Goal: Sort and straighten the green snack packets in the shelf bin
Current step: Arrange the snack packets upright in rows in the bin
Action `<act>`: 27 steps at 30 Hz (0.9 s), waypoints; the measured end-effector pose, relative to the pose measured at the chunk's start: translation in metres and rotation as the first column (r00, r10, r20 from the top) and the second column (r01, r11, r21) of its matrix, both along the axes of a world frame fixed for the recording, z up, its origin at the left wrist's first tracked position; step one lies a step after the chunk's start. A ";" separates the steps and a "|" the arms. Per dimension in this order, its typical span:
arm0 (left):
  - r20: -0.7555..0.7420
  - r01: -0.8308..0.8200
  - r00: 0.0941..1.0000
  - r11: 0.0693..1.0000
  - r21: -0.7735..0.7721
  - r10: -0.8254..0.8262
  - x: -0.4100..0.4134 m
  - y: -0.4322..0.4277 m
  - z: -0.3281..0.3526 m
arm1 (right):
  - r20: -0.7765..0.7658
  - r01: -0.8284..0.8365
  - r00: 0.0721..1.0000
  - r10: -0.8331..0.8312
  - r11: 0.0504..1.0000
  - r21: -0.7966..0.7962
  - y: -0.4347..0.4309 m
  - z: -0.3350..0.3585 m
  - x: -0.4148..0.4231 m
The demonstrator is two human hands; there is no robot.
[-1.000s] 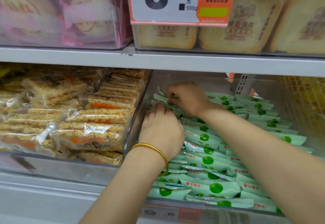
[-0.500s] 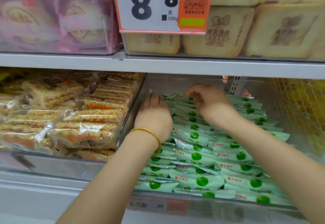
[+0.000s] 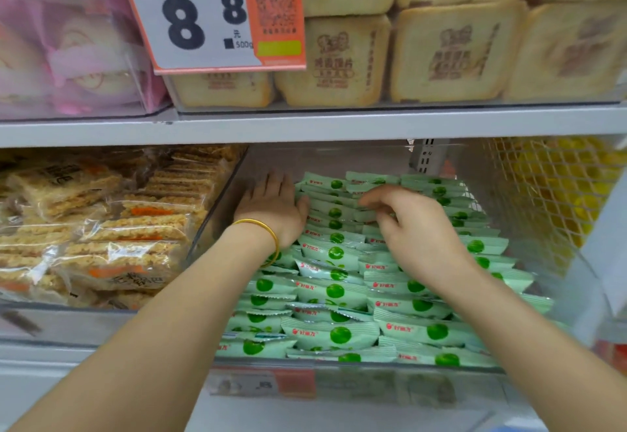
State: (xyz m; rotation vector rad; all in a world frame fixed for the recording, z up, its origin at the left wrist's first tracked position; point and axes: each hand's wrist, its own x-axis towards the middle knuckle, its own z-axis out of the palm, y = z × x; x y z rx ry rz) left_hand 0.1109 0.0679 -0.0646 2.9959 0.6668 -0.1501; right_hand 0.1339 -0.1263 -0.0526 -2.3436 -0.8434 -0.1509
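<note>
Several pale green snack packets (image 3: 336,291) with a green dot lie in overlapping rows inside a clear plastic shelf bin (image 3: 356,369). My left hand (image 3: 271,207), a gold bangle (image 3: 268,228) on its wrist, is flat with fingers together, its palm edge pressed against the left side of the back rows near the bin's left wall. My right hand (image 3: 417,231) hovers over the middle rows with fingers bent and apart. Its fingertips touch packet tops toward the back, and I see nothing held in it. Both forearms hide some packets.
Left of the bin sits another clear bin of rice-crisp bars (image 3: 118,231). A metal shelf edge (image 3: 305,126) runs just above, carrying bread packs (image 3: 454,51), pink packs (image 3: 68,41) and a hanging price tag (image 3: 210,17). Yellow netted goods (image 3: 549,194) are at right.
My left hand slid toward the back left of the bin and flattened against the packets. My right hand drew back from the rear rows to the middle, and the camera moved closer.
</note>
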 end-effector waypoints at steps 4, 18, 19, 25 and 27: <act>-0.023 0.036 0.999 0.998 -0.055 -0.037 0.005 0.005 -0.004 | -0.007 -0.004 1.000 0.004 1.000 0.009 -0.004 0.000 -0.001; -0.001 0.154 0.988 0.987 -0.055 -0.154 -0.080 -0.034 -0.003 | -0.023 -0.293 0.955 0.297 0.952 0.091 -0.033 0.012 -0.060; 0.000 0.158 0.987 0.986 -0.057 -0.159 -0.083 -0.032 -0.005 | -0.024 -0.333 0.942 0.335 0.941 0.058 -0.034 0.012 -0.064; 0.226 0.203 0.958 0.975 -0.090 -0.179 -0.092 -0.037 0.004 | -0.044 -0.444 0.894 0.446 0.870 -0.214 -0.035 0.010 -0.075; 0.263 0.262 0.938 0.958 -0.113 -0.225 -0.100 -0.046 0.006 | -0.013 -0.425 0.899 0.437 0.867 -0.259 -0.033 0.009 -0.074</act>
